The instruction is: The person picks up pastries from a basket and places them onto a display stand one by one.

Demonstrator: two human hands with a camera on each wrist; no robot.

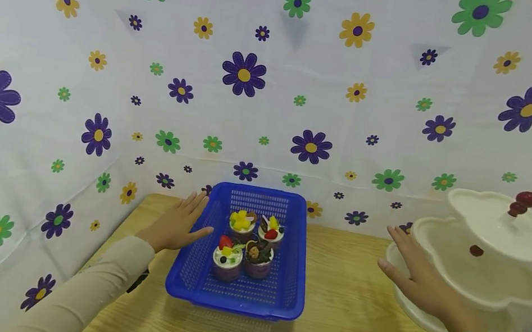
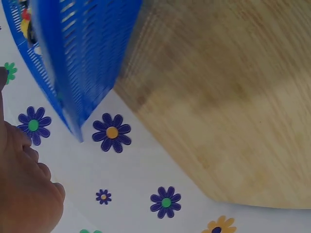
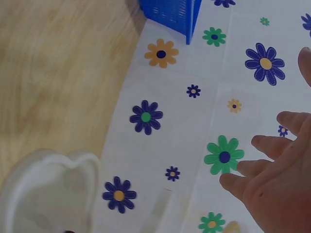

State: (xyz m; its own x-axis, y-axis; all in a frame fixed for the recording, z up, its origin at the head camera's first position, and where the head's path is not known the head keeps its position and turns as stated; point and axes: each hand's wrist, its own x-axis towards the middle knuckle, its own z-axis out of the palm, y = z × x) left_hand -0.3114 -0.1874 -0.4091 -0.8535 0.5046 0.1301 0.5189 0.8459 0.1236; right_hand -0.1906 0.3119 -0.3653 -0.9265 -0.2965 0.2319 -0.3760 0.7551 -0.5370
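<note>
In the head view a blue plastic basket [image 1: 234, 302] sits mid-table with several toy dessert cups in it. One cup has yellow fruit [image 1: 241, 220], one a strawberry and cream [image 1: 227, 257], one a dark chocolate topping [image 1: 258, 258], and one a red berry with a chocolate piece [image 1: 270, 233]. My left hand [image 1: 176, 224] hovers at the basket's left rim with straight fingers, holding nothing; whether it touches the rim I cannot tell. My right hand [image 1: 421, 278], fingers extended and holding nothing, is in front of a white tiered stand [image 1: 476, 269] at the right.
The stand has scalloped tiers and a dark red knob [image 1: 527, 199] on top. A wooden table [image 1: 337, 312] carries everything. White cloth [image 1: 273, 116] printed with flowers rises behind the table and along its sides.
</note>
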